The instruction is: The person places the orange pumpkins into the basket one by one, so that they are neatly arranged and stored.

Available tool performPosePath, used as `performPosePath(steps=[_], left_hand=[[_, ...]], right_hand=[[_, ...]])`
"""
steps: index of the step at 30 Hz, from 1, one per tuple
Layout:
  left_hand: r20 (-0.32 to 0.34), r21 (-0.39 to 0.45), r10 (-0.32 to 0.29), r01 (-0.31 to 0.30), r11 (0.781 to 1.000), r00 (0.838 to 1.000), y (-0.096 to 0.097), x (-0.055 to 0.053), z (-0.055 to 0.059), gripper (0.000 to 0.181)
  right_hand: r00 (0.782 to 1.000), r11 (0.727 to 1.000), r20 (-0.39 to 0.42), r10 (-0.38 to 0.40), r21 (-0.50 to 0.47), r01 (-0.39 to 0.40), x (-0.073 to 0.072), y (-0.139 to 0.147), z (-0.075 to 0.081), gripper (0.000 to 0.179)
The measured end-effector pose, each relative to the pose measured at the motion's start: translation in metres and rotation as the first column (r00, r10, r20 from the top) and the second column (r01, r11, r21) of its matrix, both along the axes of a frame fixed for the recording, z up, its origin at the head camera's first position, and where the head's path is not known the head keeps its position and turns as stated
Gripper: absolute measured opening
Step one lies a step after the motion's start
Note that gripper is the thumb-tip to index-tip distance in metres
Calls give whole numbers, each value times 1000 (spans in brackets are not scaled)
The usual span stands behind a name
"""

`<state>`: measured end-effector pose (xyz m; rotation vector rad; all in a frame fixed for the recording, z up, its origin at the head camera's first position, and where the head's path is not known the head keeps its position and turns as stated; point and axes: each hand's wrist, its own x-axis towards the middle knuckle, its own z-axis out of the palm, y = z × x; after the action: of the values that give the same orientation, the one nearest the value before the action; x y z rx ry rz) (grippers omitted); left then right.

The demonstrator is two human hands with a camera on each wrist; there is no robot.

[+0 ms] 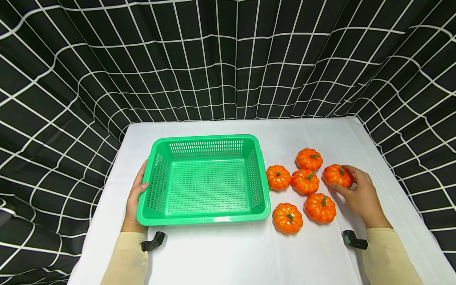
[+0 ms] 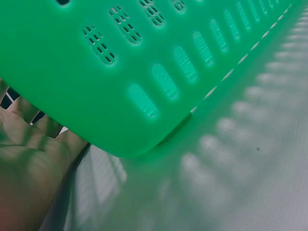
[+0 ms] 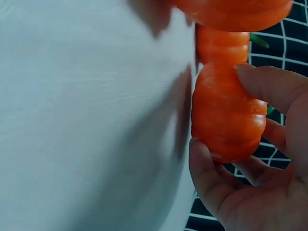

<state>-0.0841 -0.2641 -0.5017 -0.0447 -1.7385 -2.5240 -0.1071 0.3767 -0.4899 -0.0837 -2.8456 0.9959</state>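
A green plastic basket (image 1: 208, 220) with slotted walls stands on the white table, and nothing lies inside it. My left hand (image 1: 135, 198) holds its left side, thumb over the rim and fingers along the outer wall. In the left wrist view the palm (image 2: 29, 159) shows beside the basket's corner (image 2: 120, 134). At the right, my right hand (image 1: 363, 194) grips a small orange pumpkin (image 1: 336, 176) with a green stem. The right wrist view shows thumb and fingers around that pumpkin (image 3: 226, 110), which sits low at the tabletop.
Several more pumpkins lie between basket and right hand: one (image 1: 278, 177) close by the basket's right wall, one (image 1: 308, 159) at the back, one (image 1: 287, 218) at the front. White cloth covers the table (image 1: 228, 253). A black curtain (image 1: 228, 59) with white grid lines surrounds it.
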Motion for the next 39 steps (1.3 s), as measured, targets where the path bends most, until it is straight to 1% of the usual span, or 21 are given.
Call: performPosePath(steps=[2, 6, 8, 13, 16, 21, 25, 27, 31, 34, 39], left_hand=[[-3, -3, 0, 0, 1000, 1000, 0, -1, 0, 78], [-8, 4, -6, 7, 1000, 1000, -1, -2, 0, 77], [-5, -2, 0, 0, 1000, 1000, -1, -1, 0, 77], [0, -17, 25, -25, 1000, 1000, -1, 2, 0, 77], [-2, -12, 18, -18, 1000, 1000, 0, 3, 1, 77], [-2, 9, -3, 4, 1000, 1000, 0, 3, 1, 76], [-4, 26, -23, 23, 999, 1000, 1, 2, -1, 75], [-9, 27, -29, 29, 999, 1000, 2, 2, -3, 75], [-12, 27, -24, 24, 999, 1000, 1, 3, -3, 74], [-13, 26, -17, 17, 1000, 1000, 1, 4, -2, 74], [-26, 25, -27, 28, 999, 999, 1, 3, -3, 75]], right_hand=[[1000, 1000, -9, -1, 4, 1, 1, -2, 5, 71], [999, 1000, -48, 11, -6, -12, 3, -11, 22, 71], [997, 999, -67, 33, -17, -34, 1, -17, 29, 71], [992, 994, -87, 95, -44, -99, -4, -38, 46, 72], [988, 991, -101, 116, -62, -122, -3, -50, 54, 73], [977, 982, -145, 155, -82, -168, 1, -73, 71, 74], [956, 967, -204, 211, -99, -234, 3, -90, 84, 77], [942, 958, -234, 242, -98, -271, 4, -99, 90, 78], [914, 937, -274, 299, -97, -336, 4, -120, 98, 79], [894, 916, -286, 345, -105, -387, 4, -137, 102, 77], [865, 879, -279, 418, -118, -463, 2, -164, 106, 74]])
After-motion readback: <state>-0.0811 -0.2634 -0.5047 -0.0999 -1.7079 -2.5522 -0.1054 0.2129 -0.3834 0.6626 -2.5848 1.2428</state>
